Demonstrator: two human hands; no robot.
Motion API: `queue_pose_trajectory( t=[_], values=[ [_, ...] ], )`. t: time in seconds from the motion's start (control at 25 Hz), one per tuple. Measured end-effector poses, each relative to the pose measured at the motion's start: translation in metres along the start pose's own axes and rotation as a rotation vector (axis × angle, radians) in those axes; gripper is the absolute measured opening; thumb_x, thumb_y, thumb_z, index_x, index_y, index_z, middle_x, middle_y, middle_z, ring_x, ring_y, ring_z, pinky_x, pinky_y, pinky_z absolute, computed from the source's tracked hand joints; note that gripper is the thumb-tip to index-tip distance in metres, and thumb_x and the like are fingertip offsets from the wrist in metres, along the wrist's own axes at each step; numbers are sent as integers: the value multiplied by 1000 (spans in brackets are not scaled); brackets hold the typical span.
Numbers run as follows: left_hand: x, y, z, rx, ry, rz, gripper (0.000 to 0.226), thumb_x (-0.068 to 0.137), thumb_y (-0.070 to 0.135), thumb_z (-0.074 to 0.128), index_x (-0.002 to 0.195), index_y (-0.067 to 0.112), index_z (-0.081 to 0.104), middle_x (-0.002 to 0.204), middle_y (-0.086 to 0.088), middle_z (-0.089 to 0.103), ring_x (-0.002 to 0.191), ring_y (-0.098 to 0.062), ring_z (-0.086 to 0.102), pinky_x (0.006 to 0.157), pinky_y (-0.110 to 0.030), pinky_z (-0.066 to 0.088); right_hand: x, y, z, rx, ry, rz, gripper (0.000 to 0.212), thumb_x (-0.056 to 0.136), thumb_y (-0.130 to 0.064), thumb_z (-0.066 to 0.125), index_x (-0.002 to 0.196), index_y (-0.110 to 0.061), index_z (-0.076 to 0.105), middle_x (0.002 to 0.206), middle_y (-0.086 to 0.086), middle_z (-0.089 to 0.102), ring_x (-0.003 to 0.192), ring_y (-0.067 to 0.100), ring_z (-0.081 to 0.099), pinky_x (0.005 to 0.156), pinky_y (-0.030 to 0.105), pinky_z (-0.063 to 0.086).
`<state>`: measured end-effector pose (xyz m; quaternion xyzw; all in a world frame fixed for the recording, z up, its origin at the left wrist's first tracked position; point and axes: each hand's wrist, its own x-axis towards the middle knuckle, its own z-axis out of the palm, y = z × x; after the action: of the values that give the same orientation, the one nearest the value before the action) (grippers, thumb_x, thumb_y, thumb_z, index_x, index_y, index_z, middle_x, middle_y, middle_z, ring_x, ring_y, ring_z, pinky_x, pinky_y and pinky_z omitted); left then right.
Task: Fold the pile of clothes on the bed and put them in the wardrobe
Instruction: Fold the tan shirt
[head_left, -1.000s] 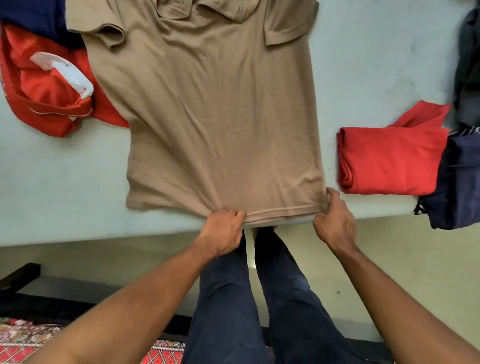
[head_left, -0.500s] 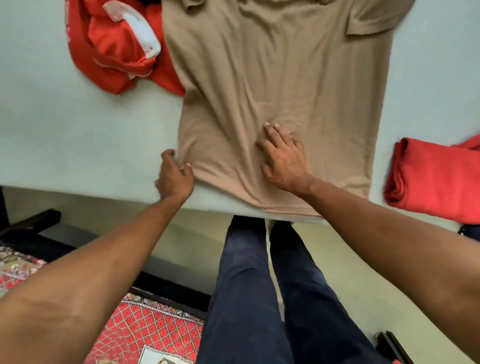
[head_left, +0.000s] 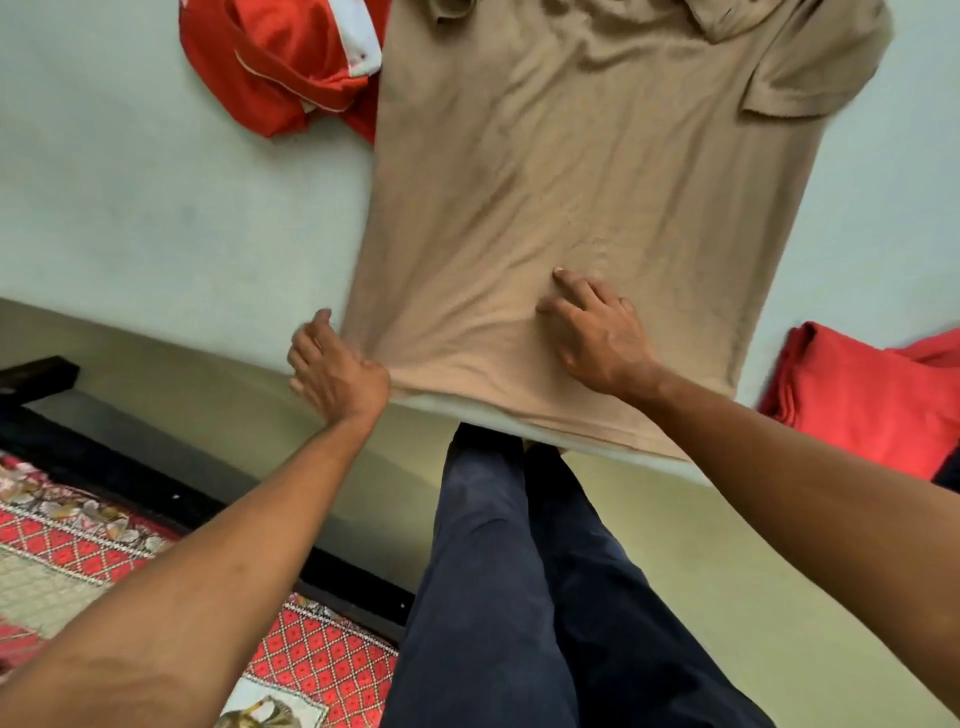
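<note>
The tan shirt (head_left: 571, 182) lies spread flat on the pale bed (head_left: 156, 197), its hem at the near edge and its collar toward twelve o'clock. Your left hand (head_left: 337, 371) grips the shirt's seven o'clock corner, fingers curled round the bunched cloth. Your right hand (head_left: 597, 332) rests flat on the lower part of the shirt near six o'clock, fingers straight and slightly spread. At the shirt's ten o'clock a crumpled red garment with white trim (head_left: 280, 57) touches its side. At four o'clock, apart from it, sits a folded red garment (head_left: 872, 400). Below the bed edge your dark trousers (head_left: 519, 571) show, with a patterned rug (head_left: 78, 551) at eight o'clock.
</note>
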<state>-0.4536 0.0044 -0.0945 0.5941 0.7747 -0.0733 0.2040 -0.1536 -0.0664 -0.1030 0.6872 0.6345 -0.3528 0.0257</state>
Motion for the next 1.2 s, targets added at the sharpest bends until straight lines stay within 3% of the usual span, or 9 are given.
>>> queue_pose_trajectory(
  t=[0.12, 0.24, 0.48, 0.72, 0.84, 0.92, 1.04, 1.12, 1.2],
  values=[
    [10, 49, -5, -160, 81, 251, 65, 62, 5, 53, 126, 17, 56, 132, -11, 49, 123, -34, 45, 94, -47, 41, 20, 14, -21, 316, 165, 54, 31, 85, -15, 62, 115, -17, 72, 130, 8, 61, 115, 29, 59, 98, 47, 50],
    [29, 126, -9, -279, -4, 623, 51, 66, 7, 56, 115, 14, 64, 124, -13, 56, 113, -34, 50, 95, -47, 45, 41, 43, -69, 611, 457, 412, 32, 85, -12, 65, 115, -16, 73, 113, 0, 61, 97, 17, 60, 93, 43, 52],
    [67, 301, 19, 112, -254, 1174, 67, 76, 18, 63, 142, 18, 48, 154, -6, 39, 145, -27, 30, 106, -48, 36, 81, 140, -156, 761, 966, 828, 72, 75, -45, 82, 138, -20, 56, 138, 1, 53, 129, 20, 50, 114, 38, 39],
    [108, 441, 46, 328, -243, 1077, 82, 85, 45, 59, 157, 29, 23, 168, -2, 10, 151, -28, 14, 116, -57, 20, 137, 194, -183, 296, 546, 774, 100, 71, -76, 69, 155, -37, 31, 165, 1, 24, 151, 26, 24, 115, 48, 30],
    [121, 483, 43, 180, -161, 849, 84, 87, 45, 59, 158, 22, 20, 167, -7, 10, 150, -33, 17, 117, -57, 21, 135, 205, -182, 182, 563, 701, 66, 84, -53, 62, 146, -35, 47, 153, 2, 43, 139, 28, 40, 103, 44, 38],
    [125, 507, 38, 139, -150, 777, 83, 86, 44, 63, 155, 17, 26, 163, -12, 17, 145, -36, 24, 114, -53, 27, 125, 224, -188, 316, 717, 731, 35, 89, -33, 55, 122, -31, 69, 127, -2, 65, 117, 26, 59, 89, 36, 47],
    [120, 527, 31, -14, -13, 764, 61, 83, 38, 63, 136, 13, 46, 143, -14, 38, 128, -35, 41, 105, -45, 38, 105, 265, -206, 794, 942, 922, 24, 86, -16, 56, 92, -30, 75, 100, -8, 76, 97, 15, 69, 87, 29, 54],
    [108, 528, 31, -92, 170, 869, 40, 81, 29, 61, 117, 15, 51, 127, -10, 45, 112, -29, 48, 93, -41, 44, 93, 284, -213, 926, 971, 893, 22, 87, -14, 59, 89, -30, 73, 91, -9, 75, 89, 9, 70, 90, 33, 56],
    [97, 531, 38, -96, 117, 1099, 31, 80, 16, 60, 111, 15, 52, 117, -9, 47, 100, -23, 48, 84, -40, 47, 87, 283, -212, 957, 941, 779, 15, 86, -17, 67, 93, -27, 75, 86, -9, 74, 83, 7, 69, 89, 36, 56]
  ],
)
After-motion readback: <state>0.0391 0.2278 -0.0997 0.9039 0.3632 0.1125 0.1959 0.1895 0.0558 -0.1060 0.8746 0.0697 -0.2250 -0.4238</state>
